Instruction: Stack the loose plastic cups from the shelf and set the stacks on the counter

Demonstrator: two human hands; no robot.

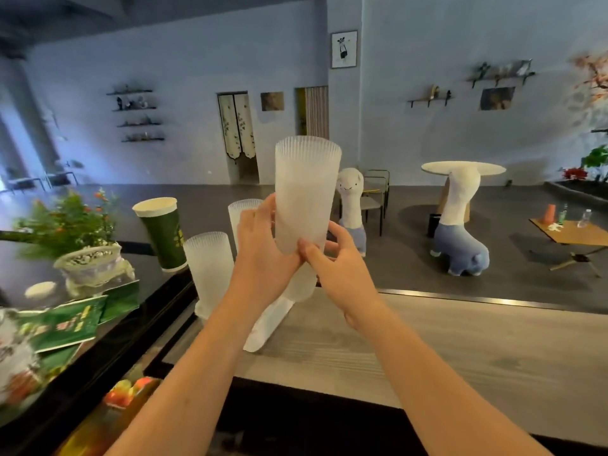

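Note:
I hold a tall stack of frosted, ribbed plastic cups (306,192) upright in mid-air above the grey wooden counter (460,350). My left hand (263,251) wraps the stack's lower left side. My right hand (339,261) grips its lower right, fingers on the cups near the bottom. Two more frosted cup stacks stand on the counter to the left: one (210,271) nearer me, another (240,218) behind my left hand. A further white cup stack (269,324) lies tilted on the counter under my hands.
A green paper cup (163,235) stands left of the frosted stacks. On the black glossy ledge (26,274) at left sit a potted plant (75,232), green packets (72,320) and a small white dish (41,288). Beyond the counter are plush llamas, a round table and chairs.

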